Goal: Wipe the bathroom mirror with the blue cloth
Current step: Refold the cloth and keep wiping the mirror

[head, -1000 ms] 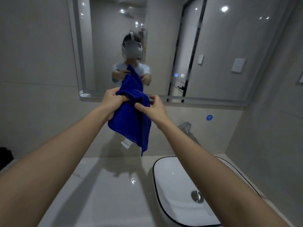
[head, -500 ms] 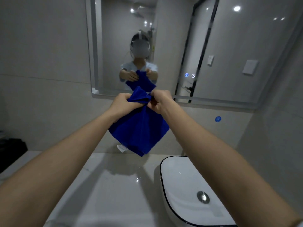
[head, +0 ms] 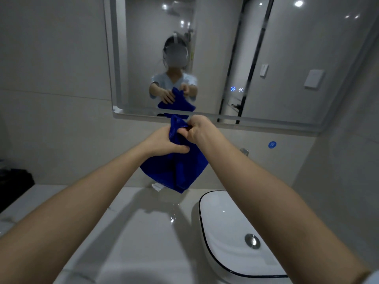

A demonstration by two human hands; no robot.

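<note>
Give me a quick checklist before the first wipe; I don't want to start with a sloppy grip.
1. Grip on the blue cloth: ok, left hand and right hand both hold it.
2. Cloth gathered into a pad: not ok, most of it hangs loose below the hands.
3. Cloth on the mirror: not ok, held near its lower edge, off the glass.
4. Way up to the glass: ok, nothing in between.
5. Cloth damp or dry: cannot tell.

White basin (head: 217, 222), thin black rim, set on pale marble countertop (head: 133, 232), right side. Chrome drain (head: 252, 240) in basin floor. Faucet (head: 244, 151) behind basin, mostly hidden. Round blue sticker (head: 272, 144) on wall tile above. Water droplets (head: 172, 219) on countertop beside basin. Black object (head: 14, 185) at far left, unidentifiable.
</note>
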